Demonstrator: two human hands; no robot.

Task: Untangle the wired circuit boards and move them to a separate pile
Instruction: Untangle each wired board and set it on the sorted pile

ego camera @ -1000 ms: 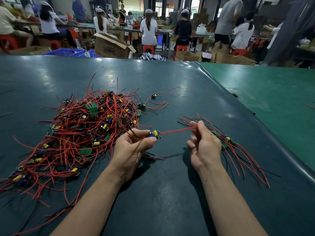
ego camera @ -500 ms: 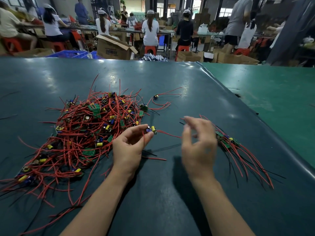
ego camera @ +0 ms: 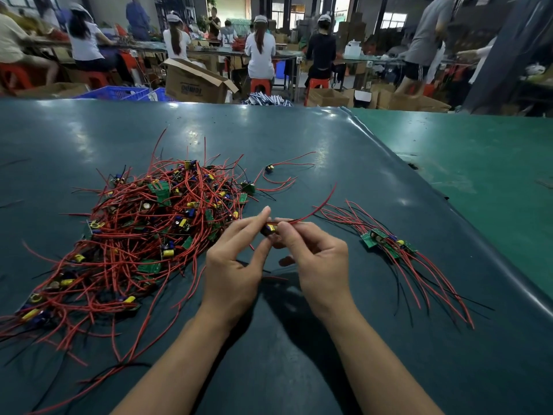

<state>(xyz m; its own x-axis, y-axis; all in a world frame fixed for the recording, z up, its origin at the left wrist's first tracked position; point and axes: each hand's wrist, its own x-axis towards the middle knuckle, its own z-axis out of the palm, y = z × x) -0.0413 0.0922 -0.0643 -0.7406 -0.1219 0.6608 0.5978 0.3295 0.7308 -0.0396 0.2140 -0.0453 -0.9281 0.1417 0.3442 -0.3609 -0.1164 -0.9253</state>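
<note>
Tangled pile left of both grips, sorted pile right; left hand and right hand pinch one circuit board.

Where I see things on the table
Tangled heap to my left; sorted pile to my right; both hands between them; one stray board behind the heap.

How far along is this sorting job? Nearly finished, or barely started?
Barely started. A small sorted pile of a few boards with red wires lies on the right. One board is in hand, pinched between the left hand and the right hand. The big tangled heap on the left is still waiting.
</note>
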